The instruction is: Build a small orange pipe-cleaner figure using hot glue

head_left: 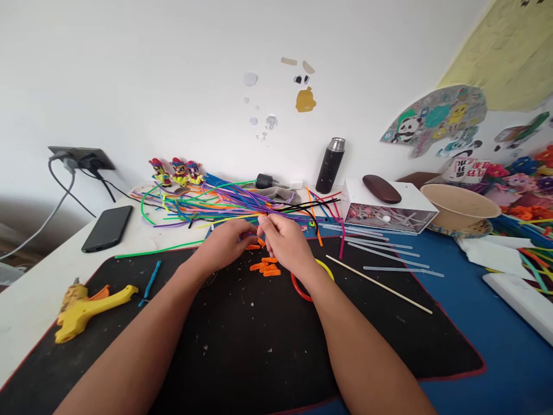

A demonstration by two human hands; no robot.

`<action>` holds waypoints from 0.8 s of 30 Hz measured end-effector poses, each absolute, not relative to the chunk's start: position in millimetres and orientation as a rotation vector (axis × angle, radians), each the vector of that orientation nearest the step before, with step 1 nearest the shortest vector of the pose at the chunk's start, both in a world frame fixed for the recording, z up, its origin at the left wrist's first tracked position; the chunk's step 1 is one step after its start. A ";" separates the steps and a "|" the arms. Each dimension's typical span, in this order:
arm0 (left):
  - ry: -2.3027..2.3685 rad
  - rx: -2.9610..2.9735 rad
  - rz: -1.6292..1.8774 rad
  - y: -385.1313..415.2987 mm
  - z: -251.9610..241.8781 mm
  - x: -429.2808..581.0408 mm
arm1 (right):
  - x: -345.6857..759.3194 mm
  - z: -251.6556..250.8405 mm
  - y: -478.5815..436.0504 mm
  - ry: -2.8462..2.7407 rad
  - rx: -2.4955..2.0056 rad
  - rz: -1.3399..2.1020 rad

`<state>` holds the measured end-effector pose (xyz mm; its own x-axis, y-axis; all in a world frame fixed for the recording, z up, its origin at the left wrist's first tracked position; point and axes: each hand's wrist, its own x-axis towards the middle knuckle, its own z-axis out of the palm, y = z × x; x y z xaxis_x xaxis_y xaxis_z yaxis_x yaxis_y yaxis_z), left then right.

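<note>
My left hand (228,246) is over the back of the black mat with its fingers curled inward, the tips beside orange fuzzy pipe cleaner pieces (253,247). Close by on the right, my right hand (288,241) is closed in a pinch, thumb against the fingers. Whatever either hand holds is too small or hidden to name. Below them, several short orange pipe cleaner pieces (272,272) lie in a small pile. A red ring (299,291) and a yellow ring (327,267) are partly covered by my right wrist.
Behind my hands spreads a heap of coloured pipe cleaners (233,199). A yellow glue gun (84,311) and a phone (107,228) lie left. To the right are a wooden stick (380,285), clear glue sticks (386,253), a white box (404,199) and a black flask (330,166).
</note>
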<state>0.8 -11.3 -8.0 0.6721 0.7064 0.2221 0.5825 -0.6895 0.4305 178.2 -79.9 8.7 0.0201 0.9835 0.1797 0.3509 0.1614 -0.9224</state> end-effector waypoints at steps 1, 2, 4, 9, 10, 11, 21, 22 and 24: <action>1.066 2.586 0.511 -8.2 -7.3 -3.3 | 178.2 8.8 -80.0 -1.502 -1.352 0.851; 1.081 2.609 0.473 -5.5 -7.9 -6.7 | 178.2 8.9 -80.2 -1.505 -1.357 0.848; 1.074 2.635 0.372 -1.9 -12.7 -10.6 | 178.2 9.3 -80.3 -1.511 -1.369 0.831; 1.042 2.667 0.300 0.1 -25.2 -8.5 | 178.9 9.8 -80.2 -1.510 -1.370 0.820; 1.045 2.660 0.301 -0.6 -24.5 -7.7 | 178.9 9.8 -80.2 -1.511 -1.367 0.823; 1.046 2.646 0.295 -1.5 -22.5 -7.2 | 178.9 9.8 -80.2 -1.512 -1.366 0.823; 0.934 2.523 0.364 -6.5 -15.6 -2.0 | 177.9 13.9 -83.0 -1.512 -1.357 0.807; 0.968 2.568 0.424 -5.3 -19.9 0.0 | 177.9 13.7 -83.0 -1.505 -1.346 0.806; 0.981 2.643 0.481 -3.3 -28.2 4.6 | 177.9 12.6 -82.7 -1.492 -1.326 0.806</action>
